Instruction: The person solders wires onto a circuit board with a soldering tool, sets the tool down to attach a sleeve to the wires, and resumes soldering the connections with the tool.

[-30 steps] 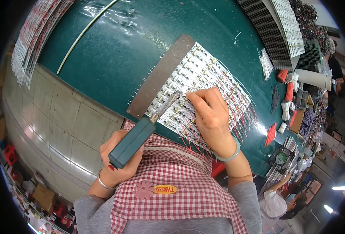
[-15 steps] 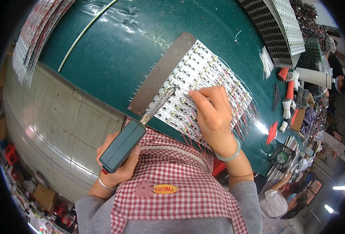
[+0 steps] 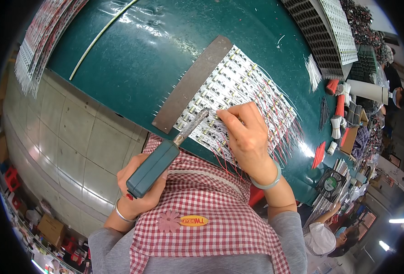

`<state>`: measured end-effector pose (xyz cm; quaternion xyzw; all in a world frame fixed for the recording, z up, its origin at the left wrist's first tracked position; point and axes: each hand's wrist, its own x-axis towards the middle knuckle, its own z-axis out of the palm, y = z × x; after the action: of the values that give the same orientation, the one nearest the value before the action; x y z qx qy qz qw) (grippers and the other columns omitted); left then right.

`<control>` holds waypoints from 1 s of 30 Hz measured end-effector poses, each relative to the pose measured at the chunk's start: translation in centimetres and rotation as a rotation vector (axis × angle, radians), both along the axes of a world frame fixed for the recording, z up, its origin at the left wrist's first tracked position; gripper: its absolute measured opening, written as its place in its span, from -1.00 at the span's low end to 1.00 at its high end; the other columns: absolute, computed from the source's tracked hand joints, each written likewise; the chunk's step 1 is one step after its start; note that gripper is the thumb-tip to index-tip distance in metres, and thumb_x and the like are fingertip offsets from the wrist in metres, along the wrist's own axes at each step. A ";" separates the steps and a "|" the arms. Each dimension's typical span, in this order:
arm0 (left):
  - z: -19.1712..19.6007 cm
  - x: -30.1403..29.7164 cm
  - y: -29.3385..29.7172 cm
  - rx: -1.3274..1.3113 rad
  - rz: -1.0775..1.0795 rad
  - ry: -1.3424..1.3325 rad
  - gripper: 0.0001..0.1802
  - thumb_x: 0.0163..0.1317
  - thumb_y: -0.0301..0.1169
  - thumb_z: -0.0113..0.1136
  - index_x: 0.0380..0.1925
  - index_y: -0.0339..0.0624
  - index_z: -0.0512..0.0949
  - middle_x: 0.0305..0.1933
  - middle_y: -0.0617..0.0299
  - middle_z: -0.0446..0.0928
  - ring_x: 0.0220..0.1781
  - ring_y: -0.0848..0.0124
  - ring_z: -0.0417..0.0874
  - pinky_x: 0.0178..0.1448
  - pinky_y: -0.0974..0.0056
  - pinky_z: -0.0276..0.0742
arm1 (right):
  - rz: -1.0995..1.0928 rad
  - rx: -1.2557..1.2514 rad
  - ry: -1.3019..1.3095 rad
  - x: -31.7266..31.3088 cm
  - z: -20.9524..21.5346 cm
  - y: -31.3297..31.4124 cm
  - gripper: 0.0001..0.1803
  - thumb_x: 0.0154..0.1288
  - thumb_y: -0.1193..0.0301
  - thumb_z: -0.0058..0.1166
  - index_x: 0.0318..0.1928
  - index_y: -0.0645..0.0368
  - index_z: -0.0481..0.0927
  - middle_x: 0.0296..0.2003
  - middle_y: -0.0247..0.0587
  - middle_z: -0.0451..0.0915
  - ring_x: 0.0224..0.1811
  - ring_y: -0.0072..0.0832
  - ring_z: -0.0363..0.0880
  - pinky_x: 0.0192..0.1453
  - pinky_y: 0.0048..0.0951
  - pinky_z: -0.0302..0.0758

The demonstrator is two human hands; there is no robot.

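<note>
My left hand (image 3: 152,195) is wrapped round the dark green handle of a soldering iron (image 3: 151,170). The iron's dull, crusted metal tip points up and right, over a white sheet of small circuit boards (image 3: 236,68). Close to that tip, my right hand (image 3: 248,139) pinches a thin white wire between thumb and forefinger, low over the sheet. Red and white wires trail from the boards' right side, partly hidden under my right hand. Along the sheet's left edge lies a brown flat bar (image 3: 192,86), with short wire ends sticking out beyond it.
The green tabletop (image 3: 119,82) carries a pale cable (image 3: 94,41) at far left. Stacked board panels (image 3: 51,41) stand far left, more (image 3: 323,41) far right. Wire bundles (image 3: 318,155) and a small fan (image 3: 330,183) lie on the right. A co-worker (image 3: 320,237) sits beyond.
The soldering iron and my left hand have shifted slightly right, its tip a little lower. My right fingertips have moved slightly left and down, closer to the tip.
</note>
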<state>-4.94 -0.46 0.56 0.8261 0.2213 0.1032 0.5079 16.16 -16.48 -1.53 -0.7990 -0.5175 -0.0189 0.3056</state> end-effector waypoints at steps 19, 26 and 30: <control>-1.8 -2.6 -0.5 0.023 0.051 -0.075 -0.73 -0.03 -0.58 0.39 -0.27 -0.45 0.64 -0.29 -0.03 0.63 -0.37 0.23 0.73 -0.31 0.32 0.62 | -0.011 -0.023 -0.036 -0.2 0.4 0.0 -0.69 -0.09 0.65 0.12 -0.22 0.29 0.62 -0.34 -0.18 0.50 -0.29 -0.28 0.47 -0.31 -0.34 0.46; -0.9 -2.2 -0.3 0.049 0.025 -0.051 -0.73 -0.02 -0.59 0.38 -0.25 -0.45 0.64 -0.24 -0.06 0.64 -0.34 0.23 0.74 -0.27 0.33 0.64 | 0.010 0.011 0.013 -1.1 0.4 -0.2 -0.66 -0.11 0.68 0.11 -0.21 0.28 0.63 -0.35 -0.18 0.51 -0.31 -0.27 0.47 -0.30 -0.32 0.45; -0.4 -2.1 0.0 0.102 -0.034 -0.027 -0.72 -0.02 -0.59 0.38 -0.25 -0.46 0.64 -0.23 -0.06 0.64 -0.33 0.23 0.75 -0.26 0.33 0.65 | 0.026 0.002 0.021 -1.3 0.1 -0.1 -0.66 -0.11 0.70 0.11 -0.20 0.28 0.62 -0.35 -0.17 0.50 -0.31 -0.27 0.46 -0.29 -0.32 0.44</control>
<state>-7.04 -0.44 0.16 0.8529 0.1948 0.1171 0.4700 14.88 -16.60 -1.45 -0.7922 -0.5246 -0.0071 0.3118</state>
